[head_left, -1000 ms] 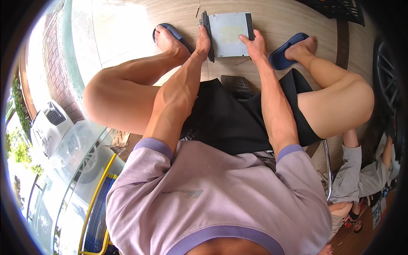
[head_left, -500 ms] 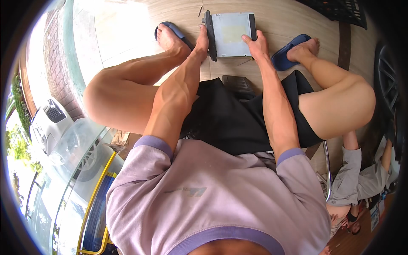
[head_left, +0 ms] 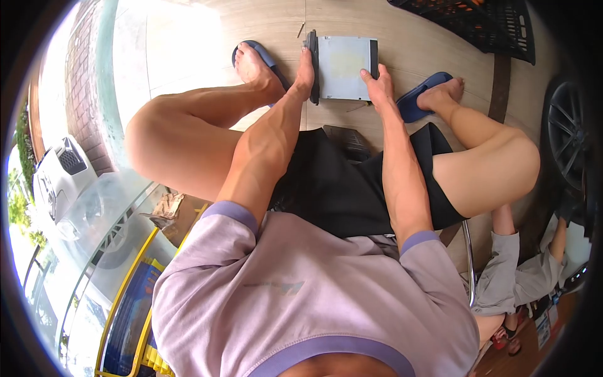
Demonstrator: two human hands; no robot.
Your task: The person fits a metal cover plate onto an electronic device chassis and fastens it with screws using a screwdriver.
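Observation:
A boxy car stereo unit (head_left: 342,66) with a silver metal casing is in the upper middle of the head view, between my feet. A thick black front panel (head_left: 313,63) runs along its left side, and a dark strip edges its right side. My left hand (head_left: 304,74) is pressed along the black panel, its fingers mostly hidden by the unit. On the opposite side my right hand (head_left: 380,88) grips the right edge, thumb on top of the casing and fingers around the side. A pale yellowish patch marks the casing's top face.
Blue slippers (head_left: 414,103) are at my feet on the tiled floor (head_left: 188,69). A thin small stick-like item (head_left: 301,29) lies beyond the unit. A black crate (head_left: 490,25) stands at upper right, a wheel (head_left: 565,129) at far right. Another person's grey clothing (head_left: 496,273) shows at lower right.
The whole view has shifted slightly, so the unit and my feet appear lower and more of the black crate shows. Both hands keep their hold on the unit.

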